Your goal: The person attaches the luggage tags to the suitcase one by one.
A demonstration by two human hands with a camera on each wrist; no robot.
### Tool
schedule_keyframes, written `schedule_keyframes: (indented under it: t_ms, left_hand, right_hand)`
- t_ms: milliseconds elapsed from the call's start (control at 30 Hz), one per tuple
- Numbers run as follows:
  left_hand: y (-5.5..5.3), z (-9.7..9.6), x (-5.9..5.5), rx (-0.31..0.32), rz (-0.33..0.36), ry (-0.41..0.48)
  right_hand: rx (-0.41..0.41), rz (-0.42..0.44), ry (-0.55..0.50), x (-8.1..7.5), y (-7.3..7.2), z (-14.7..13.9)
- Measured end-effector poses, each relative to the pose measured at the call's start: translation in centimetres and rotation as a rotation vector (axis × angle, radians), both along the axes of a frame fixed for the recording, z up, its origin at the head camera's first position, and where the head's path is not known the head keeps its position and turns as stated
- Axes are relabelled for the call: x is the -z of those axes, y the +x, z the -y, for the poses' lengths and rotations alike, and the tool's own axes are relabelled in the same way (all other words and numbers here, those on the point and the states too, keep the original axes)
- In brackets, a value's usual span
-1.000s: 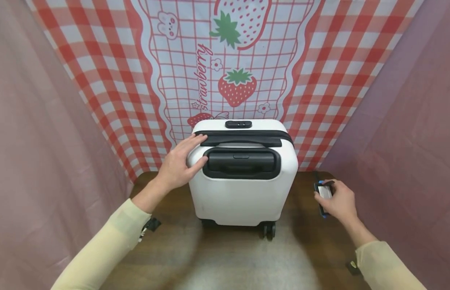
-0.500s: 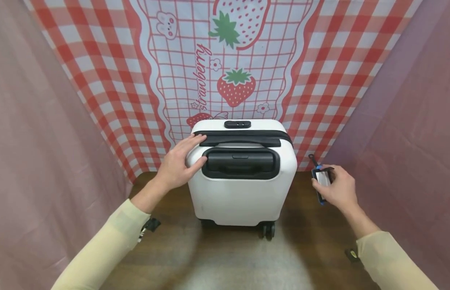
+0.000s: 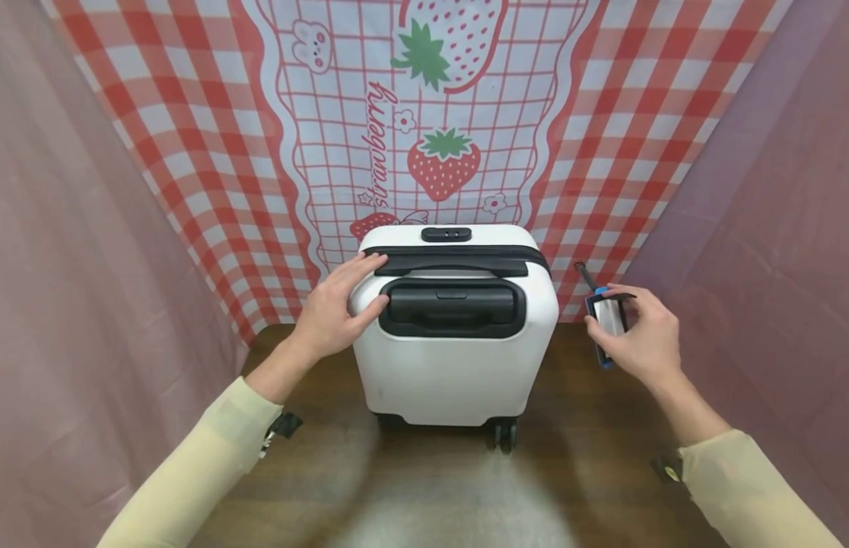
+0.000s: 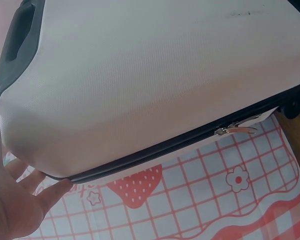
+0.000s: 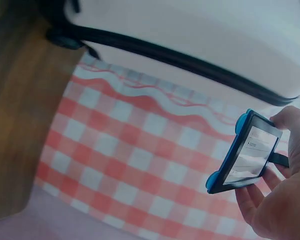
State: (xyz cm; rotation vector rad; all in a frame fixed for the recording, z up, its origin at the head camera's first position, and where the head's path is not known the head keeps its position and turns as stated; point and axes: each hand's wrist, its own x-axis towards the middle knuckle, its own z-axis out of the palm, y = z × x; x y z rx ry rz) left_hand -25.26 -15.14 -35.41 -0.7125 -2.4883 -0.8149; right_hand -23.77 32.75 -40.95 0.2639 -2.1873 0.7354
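A white suitcase (image 3: pixel 452 380) stands upright in the middle of the head view, with black handles on its top. My left hand (image 3: pixel 332 308) rests on its upper left corner, fingers extended along the edge and thumb beside the recessed handle (image 3: pixel 452 307). In the left wrist view that hand (image 4: pixel 20 200) lies at the suitcase's corner, below the handle's black surround. To the suitcase's right, my right hand (image 3: pixel 640 335) pinches a luggage tag (image 3: pixel 608 318) between thumb and fingers. The tag (image 5: pixel 250 155) has a blue and black frame and a white card; its dark strap (image 3: pixel 584 275) sticks out toward the cloth.
Behind the suitcase hangs a red checked cloth (image 3: pixel 602 175) with strawberry prints. Pink curtains (image 3: pixel 760 251) close in both sides. The suitcase stands on a brown wooden surface (image 3: pixel 424 487). Zipper pulls (image 4: pixel 235 131) hang at the suitcase's side seam.
My right hand has risen with the luggage tag, and the strap has come into view above it. My left hand has stayed on the suitcase corner.
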Motion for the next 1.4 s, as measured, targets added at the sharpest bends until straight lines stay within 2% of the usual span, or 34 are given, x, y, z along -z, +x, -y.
schedule_keyframes:
  t_ms: [300, 633, 1000, 1400]
  left_hand:
    - [0.1, 0.0, 0.1, -0.003, -0.002, 0.007]
    - [0.0, -0.1, 0.0, 0.004, -0.006, 0.006]
    - [0.0, 0.0, -0.5, 0.018, -0.016, 0.000]
    - [0.1, -0.2, -0.8, 0.020, -0.002, 0.011]
  right_hand:
    - [-0.088, -0.091, -0.034, -3.6, 1.6, 1.7]
    - [-0.150, -0.095, -0.074, -5.9, 3.1, 2.8]
    - [-0.309, -0.110, -0.153, -8.4, 4.6, 5.0]
    - [-0.516, -0.101, -0.250, -9.7, 5.2, 7.4]
